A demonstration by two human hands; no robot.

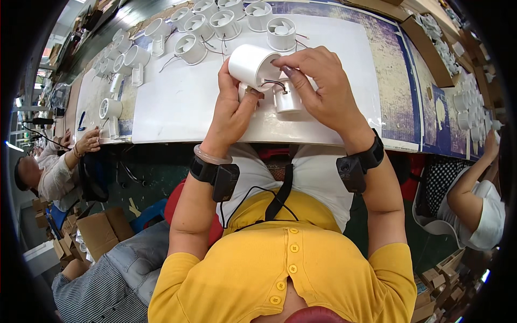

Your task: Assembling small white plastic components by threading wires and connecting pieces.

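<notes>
My left hand (234, 110) is wrapped round a white cylindrical fan housing (249, 63), tilted with its open end toward the right. At that opening, the thumb and forefinger of my right hand (326, 81) are drawn together by the rim. What lies between those fingertips is too small to make out. Dark wires (273, 82) run from the opening to a smaller white cylindrical part (286, 100) just below, by my right thumb. The inside of the housing is mostly hidden.
Several white fan units (223, 24) with loose wires stand along the back of the white-covered table (177, 102). More units (124, 58) sit at left, near a co-worker's hand (88, 141). At right are a cardboard box (431, 56), white cylinders (468, 107) and another person's arm (474, 199).
</notes>
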